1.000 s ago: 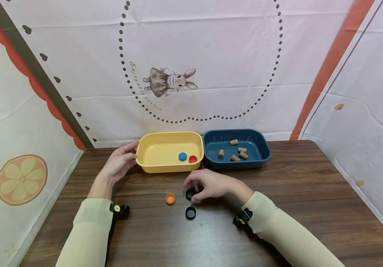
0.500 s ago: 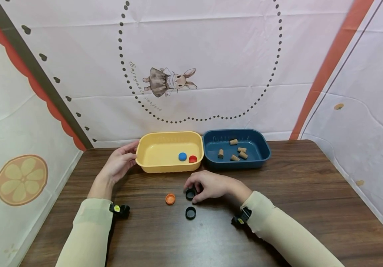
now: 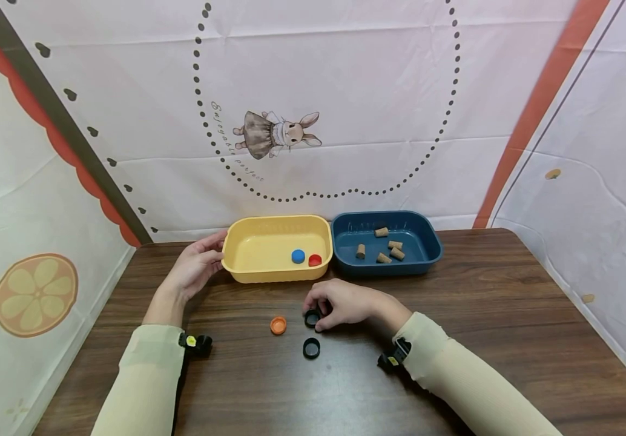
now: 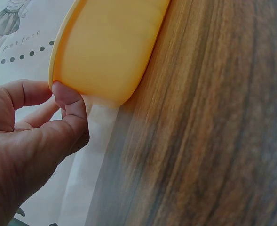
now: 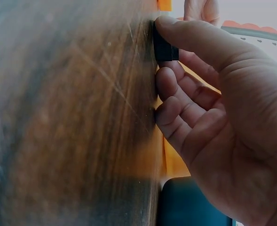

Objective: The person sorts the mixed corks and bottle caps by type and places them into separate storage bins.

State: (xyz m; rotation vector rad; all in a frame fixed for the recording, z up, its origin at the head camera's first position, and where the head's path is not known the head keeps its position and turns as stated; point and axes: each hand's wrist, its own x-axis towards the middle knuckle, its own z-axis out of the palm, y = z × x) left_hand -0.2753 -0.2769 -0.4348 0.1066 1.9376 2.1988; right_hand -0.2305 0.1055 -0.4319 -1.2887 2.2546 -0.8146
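My left hand (image 3: 195, 266) holds the left end of a yellow plastic bin (image 3: 258, 275). In the left wrist view its thumb and index finger meet at the bin's rim (image 4: 58, 42). A blue bottle cap (image 3: 298, 256) and a red bottle cap (image 3: 315, 260) lie inside the bin. In front of it my right hand (image 3: 345, 301) pinches a black bottle cap (image 3: 312, 318) at the tabletop, thumb on the near side, fingers on the far side. The right wrist view shows this cap (image 5: 164, 44) side-on under the thumb. A second black cap (image 3: 311, 348) lies nearer me, and an orange cap (image 3: 278, 326) to the left.
A dark blue bin (image 3: 345, 266) with several corks (image 3: 397, 254) stands right beside the yellow one. Both are at the back of the wooden table (image 3: 482, 315), against a printed cloth (image 3: 378, 109) that also hangs along the sides.
The right fingers have closed in on the farther black cap, which has shifted very slightly. The left hand and both bins have stayed in place.
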